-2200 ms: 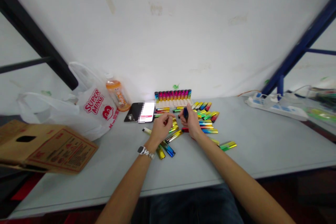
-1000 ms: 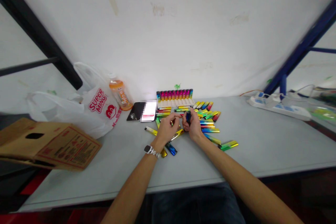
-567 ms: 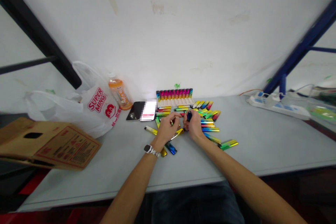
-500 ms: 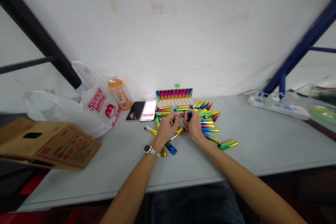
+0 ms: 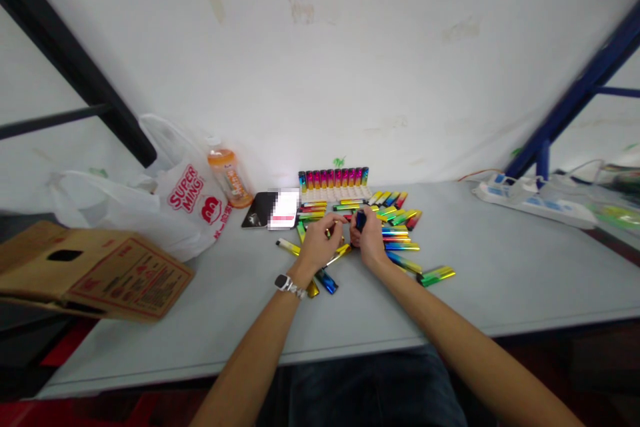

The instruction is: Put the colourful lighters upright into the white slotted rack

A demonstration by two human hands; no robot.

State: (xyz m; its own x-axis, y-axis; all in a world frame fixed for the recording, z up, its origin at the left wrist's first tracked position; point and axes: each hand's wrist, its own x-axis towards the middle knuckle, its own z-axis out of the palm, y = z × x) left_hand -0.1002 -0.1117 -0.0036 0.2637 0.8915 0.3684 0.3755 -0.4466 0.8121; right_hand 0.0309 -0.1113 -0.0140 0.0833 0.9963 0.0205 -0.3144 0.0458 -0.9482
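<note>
My right hand (image 5: pixel 370 237) is closed around a dark blue lighter (image 5: pixel 361 219), whose end sticks up above the fist. Close by on the left, my left hand (image 5: pixel 321 239) has its thumb and fingers curled together. Shiny gold and red bits show under those fingers, but what they hold is hidden. Metallic rainbow-coloured lighters lie scattered around both hands, among them a blue one (image 5: pixel 327 281) below the left wrist and a green-yellow pair (image 5: pixel 437 275) at the right. Behind the hands, a white tray (image 5: pixel 336 194) with holes has a back row of upright lighters (image 5: pixel 334 179).
A black device with a bright screen (image 5: pixel 284 209) lies left of the tray. Farther left are an orange drink bottle (image 5: pixel 230 177), a white plastic bag (image 5: pixel 175 207) and a cardboard box (image 5: pixel 125 280). A power strip (image 5: pixel 535 203) lies at the right, near a blue post (image 5: pixel 575 90).
The whole view has shifted very slightly. Both hands keep nearly the same place and grip, and the dark blue lighter stays in my right hand.
</note>
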